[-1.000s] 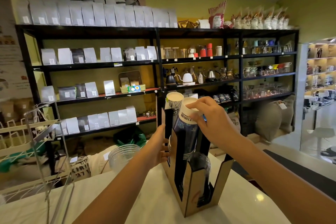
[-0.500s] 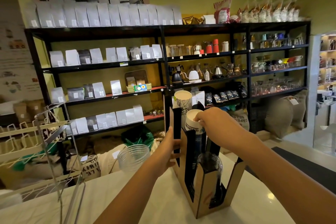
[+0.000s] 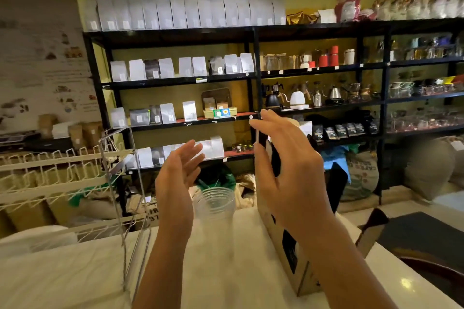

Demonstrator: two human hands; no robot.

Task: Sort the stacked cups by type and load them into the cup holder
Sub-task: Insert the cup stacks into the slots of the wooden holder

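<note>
On the white counter (image 3: pixel 226 271), at about five o'clock from the middle of the view, stands the brown cardboard cup holder (image 3: pixel 296 273), its black slots facing the person. The right hand (image 3: pixel 288 178) is raised in front of its upper part, fingers spread and loosely bent, holding nothing; it hides most of the holder's top, so the cups inside are hard to make out, though a pale rim seems to peek out behind the fingertips at one o'clock from the hand. The left hand (image 3: pixel 178 175) is lifted at nine o'clock from the right one, well apart from the holder, palm turned inward with fingers straight and empty. Between the two hands, just beyond them on the counter, sits a stack of clear plastic cups (image 3: pixel 214 204), upright and untouched. A wire rack (image 3: pixel 125 195) stands toward eight o'clock. Behind everything, at twelve o'clock, black shelves (image 3: pixel 253 75) carry white bags, kettles and jars.
</note>
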